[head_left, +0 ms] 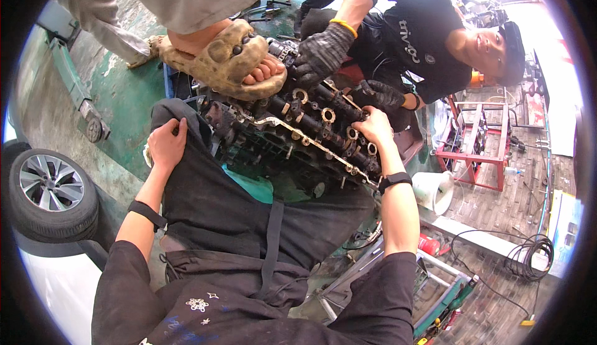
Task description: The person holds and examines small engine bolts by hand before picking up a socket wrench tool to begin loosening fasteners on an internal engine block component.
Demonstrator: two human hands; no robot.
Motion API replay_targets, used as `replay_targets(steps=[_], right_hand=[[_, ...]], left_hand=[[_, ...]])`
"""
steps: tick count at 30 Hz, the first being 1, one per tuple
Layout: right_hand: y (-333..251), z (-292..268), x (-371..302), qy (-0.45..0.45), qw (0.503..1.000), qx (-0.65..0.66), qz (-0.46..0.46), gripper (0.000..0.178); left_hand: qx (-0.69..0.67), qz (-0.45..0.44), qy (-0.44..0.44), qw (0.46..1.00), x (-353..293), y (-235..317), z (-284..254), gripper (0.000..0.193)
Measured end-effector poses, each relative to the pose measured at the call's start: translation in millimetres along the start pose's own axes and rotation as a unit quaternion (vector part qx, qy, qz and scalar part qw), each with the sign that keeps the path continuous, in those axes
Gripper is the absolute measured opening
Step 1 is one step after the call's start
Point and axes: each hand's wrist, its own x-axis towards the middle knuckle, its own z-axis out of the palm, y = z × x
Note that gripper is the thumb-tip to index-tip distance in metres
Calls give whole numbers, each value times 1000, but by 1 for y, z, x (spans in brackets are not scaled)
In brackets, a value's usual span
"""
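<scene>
An engine (298, 137) with its camshafts and several bearing rings exposed lies between my legs. My right hand (375, 127) is closed against the engine's right side, its fingers curled at the camshaft row; the fingertips are partly hidden. Over my left knee, my left hand (166, 143) is closed on the dark trouser leg (199, 177). Across from me a co-worker in striped grey gloves reaches in: one gloved hand (320, 53) is over the engine's far edge, the other gloved hand (382, 96) close to my right hand.
Another person's foot in a stained beige clog (230, 65) is over the engine's far left. A wheel (53, 186) lies at left, near a green lift arm (74, 90). At right are a white bucket (433, 193), a red metal frame (476, 146) and a coiled black cable (528, 258).
</scene>
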Motion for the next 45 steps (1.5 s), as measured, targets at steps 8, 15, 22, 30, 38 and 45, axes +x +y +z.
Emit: replay_targets(steps=[8, 15, 22, 30, 38, 45], right_hand=[[20, 1, -6, 82, 988, 129, -18, 69], [27, -14, -8, 32, 983, 179, -8, 34], [18, -10, -13, 48, 995, -7, -83, 25], [21, -2, -6, 28, 998, 7, -52, 27], [1, 14, -7, 144, 988, -59, 3, 36], [34, 29, -31, 202, 974, 72, -72, 42]], left_hand=[[-2, 7, -6, 1000, 2, 1, -1, 37], [2, 4, -6, 1000, 1, 1, 3, 38], [13, -5, -17, 1000, 0, 5, 0, 37], [6, -10, -21, 1000, 0, 2, 3, 37], [-20, 33, 22, 999, 14, 4, -1, 34], [-17, 39, -3, 999, -3, 9, 3, 35]])
